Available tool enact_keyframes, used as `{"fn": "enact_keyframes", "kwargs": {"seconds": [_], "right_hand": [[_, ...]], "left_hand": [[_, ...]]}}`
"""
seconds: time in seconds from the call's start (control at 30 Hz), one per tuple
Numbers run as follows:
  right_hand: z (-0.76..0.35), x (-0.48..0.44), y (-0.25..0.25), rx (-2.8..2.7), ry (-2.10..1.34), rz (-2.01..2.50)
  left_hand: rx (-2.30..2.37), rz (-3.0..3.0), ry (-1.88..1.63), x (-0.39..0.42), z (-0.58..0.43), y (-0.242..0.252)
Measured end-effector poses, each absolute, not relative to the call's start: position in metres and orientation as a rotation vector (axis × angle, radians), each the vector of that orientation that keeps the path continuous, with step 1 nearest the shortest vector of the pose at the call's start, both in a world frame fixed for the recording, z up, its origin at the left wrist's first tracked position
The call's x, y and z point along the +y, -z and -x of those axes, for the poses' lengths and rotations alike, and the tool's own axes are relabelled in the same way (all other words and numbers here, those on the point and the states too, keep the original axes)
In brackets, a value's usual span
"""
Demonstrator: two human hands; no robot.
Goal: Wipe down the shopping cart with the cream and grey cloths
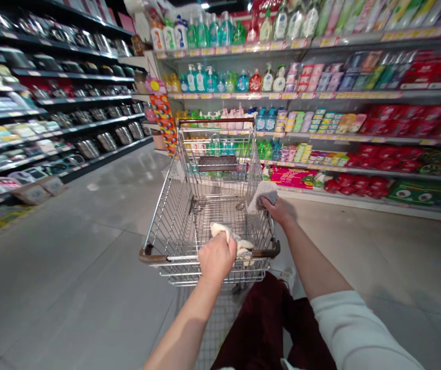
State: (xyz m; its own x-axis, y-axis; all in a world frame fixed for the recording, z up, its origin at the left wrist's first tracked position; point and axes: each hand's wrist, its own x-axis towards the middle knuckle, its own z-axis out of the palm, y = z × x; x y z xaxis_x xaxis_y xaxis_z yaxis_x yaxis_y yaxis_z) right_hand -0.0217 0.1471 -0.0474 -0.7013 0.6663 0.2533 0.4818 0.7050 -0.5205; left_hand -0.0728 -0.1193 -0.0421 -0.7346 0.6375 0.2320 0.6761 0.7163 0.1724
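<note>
A wire shopping cart stands in front of me, and its basket holds nothing but two cloths. My left hand grips a crumpled cream cloth against the brown cart handle. Farther up the cart's right side, my right hand holds a grey cloth on the wire rim. A white sleeve covers my right upper arm. Dark red trousers show below the handle.
Shelves of bottled liquid soaps and red packages line the right side of the aisle. Black shelves of steel pots run along the left. A pale tiled floor lies between them.
</note>
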Motion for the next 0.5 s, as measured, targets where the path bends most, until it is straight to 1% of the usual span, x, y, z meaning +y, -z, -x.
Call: {"fn": "enact_keyframes", "kwargs": {"seconds": [0.13, 0.23, 0.4, 0.5], "right_hand": [[0.004, 0.154, 0.023, -2.597, -0.518, 1.061], [-0.015, 0.137, 0.01, -2.641, -0.443, 1.14], [-0.04, 0.074, 0.015, -2.832, -0.118, 1.169], [-0.045, 0.057, 0.02, -2.831, -0.024, 1.217]], "left_hand": [[-2.76, 1.133, 0.399, -0.093, 0.067, 0.039], [-2.743, 1.17, 0.432, -0.072, 0.062, 0.038], [-2.715, 1.223, 0.483, -0.046, 0.055, 0.039], [-2.719, 1.243, 0.483, -0.037, 0.054, 0.038]]}}
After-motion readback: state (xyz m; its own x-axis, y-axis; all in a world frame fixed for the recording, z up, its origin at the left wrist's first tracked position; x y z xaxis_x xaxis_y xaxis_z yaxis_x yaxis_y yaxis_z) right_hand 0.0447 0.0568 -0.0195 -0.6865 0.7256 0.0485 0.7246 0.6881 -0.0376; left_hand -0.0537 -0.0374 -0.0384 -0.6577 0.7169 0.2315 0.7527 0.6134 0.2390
